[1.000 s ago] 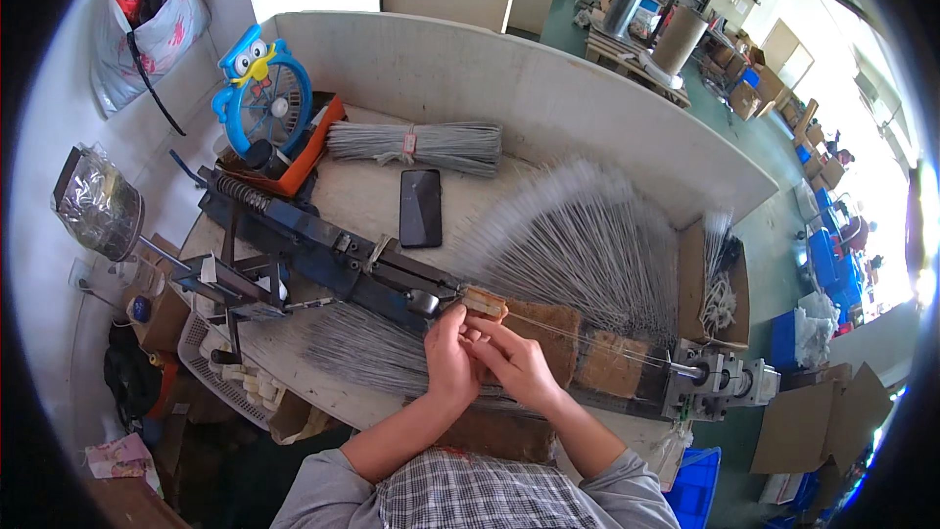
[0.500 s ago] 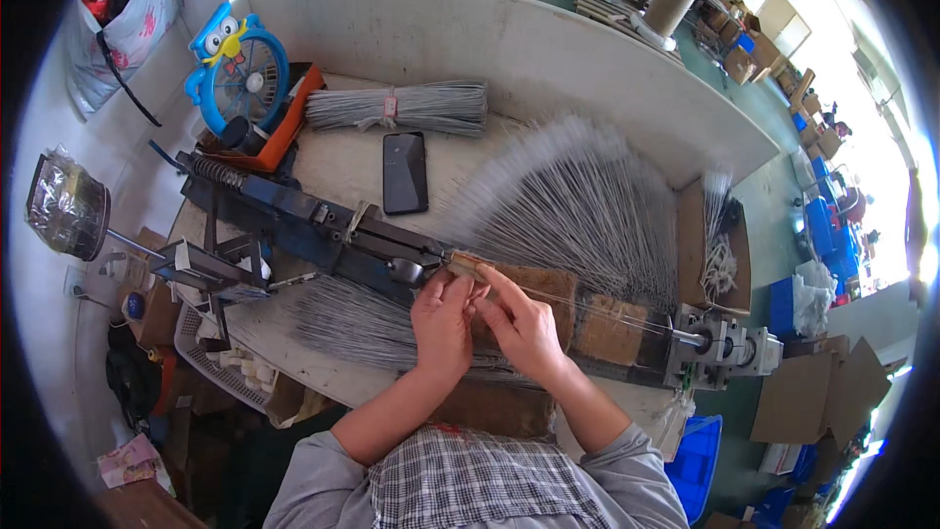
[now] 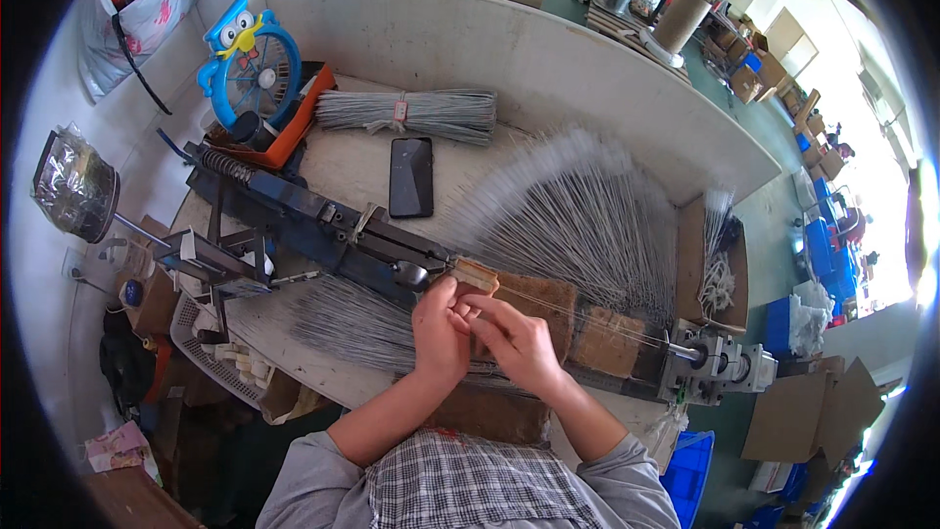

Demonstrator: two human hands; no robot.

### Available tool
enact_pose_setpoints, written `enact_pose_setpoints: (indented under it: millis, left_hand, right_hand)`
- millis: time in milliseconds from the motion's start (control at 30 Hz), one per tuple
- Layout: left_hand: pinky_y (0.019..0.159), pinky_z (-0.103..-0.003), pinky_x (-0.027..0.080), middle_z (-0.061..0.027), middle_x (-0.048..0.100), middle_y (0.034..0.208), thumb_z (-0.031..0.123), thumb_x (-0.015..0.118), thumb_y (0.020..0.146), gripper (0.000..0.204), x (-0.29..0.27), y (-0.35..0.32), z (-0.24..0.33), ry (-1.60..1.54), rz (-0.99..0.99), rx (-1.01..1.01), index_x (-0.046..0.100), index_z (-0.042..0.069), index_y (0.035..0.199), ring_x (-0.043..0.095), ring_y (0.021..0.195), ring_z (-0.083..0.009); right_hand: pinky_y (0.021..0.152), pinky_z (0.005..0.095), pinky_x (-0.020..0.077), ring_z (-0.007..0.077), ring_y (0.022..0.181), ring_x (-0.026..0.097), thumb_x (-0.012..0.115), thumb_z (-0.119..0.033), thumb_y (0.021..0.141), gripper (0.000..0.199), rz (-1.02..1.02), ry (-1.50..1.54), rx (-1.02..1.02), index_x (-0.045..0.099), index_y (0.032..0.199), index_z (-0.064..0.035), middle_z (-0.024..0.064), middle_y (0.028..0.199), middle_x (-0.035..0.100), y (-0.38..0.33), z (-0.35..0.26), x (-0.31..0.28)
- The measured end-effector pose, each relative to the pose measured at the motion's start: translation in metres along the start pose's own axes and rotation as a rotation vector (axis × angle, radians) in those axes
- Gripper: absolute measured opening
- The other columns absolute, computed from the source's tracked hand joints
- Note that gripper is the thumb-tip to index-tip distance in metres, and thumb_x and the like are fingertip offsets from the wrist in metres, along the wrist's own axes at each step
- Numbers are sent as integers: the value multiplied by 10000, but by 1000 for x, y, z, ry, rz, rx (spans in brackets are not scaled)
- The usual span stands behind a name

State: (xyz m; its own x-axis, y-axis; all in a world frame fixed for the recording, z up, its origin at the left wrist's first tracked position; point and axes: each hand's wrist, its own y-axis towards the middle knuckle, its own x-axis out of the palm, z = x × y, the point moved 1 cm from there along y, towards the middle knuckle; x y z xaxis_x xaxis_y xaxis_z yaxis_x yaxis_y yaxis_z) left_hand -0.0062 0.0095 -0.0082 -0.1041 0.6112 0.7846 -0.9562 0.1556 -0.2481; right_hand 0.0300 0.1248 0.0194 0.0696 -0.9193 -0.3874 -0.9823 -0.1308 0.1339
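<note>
Both hands meet in front of the bench machine (image 3: pixel 333 240). My left hand (image 3: pixel 443 331) is closed, its fingertips just below a small tan block (image 3: pixel 476 276) at the end of the machine's rail. My right hand (image 3: pixel 517 341) is pinched close to the left fingertips; whatever the fingers hold is too small to make out. Thin stretched wires (image 3: pixel 612 321) run from the block to a metal spindle (image 3: pixel 687 352) at the right. Under them lie brown worn pads (image 3: pixel 609 341). A dark rounded knob (image 3: pixel 411 277) sits left of my left hand.
Loose grey wires (image 3: pixel 578 216) fan out behind the pads, and more wires (image 3: pixel 357 328) lie left of my hands. Farther back are a tied wire bundle (image 3: pixel 431 115), a black phone (image 3: pixel 411 178) and a blue fan (image 3: pixel 257 78). A carton (image 3: pixel 695 260) stands at the right edge.
My right hand has drawn back from the tan block, down to the left fingertips, so more of the block shows. The whole view has shifted slightly.
</note>
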Motion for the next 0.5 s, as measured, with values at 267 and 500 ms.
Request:
enact_pose_setpoints:
  millis: [267,500]
  left_hand:
    - [510,-216,402,27,466,692,195,507,960,224,4,1,-1,-78,179,-94,480,101,758,503,602,-78]
    - [826,-293,476,-53,623,923,138,510,951,123,9,-1,1,115,51,-3,581,46,993,593,871,-124]
  right_hand:
    - [737,289,521,152,799,653,554,-174,971,365,-24,289,263,533,1314,-52,104,915,680,10,-5,3]
    - [652,269,512,145,728,638,594,-130,936,381,112,89,82,537,1302,-42,81,839,659,12,-3,-3]
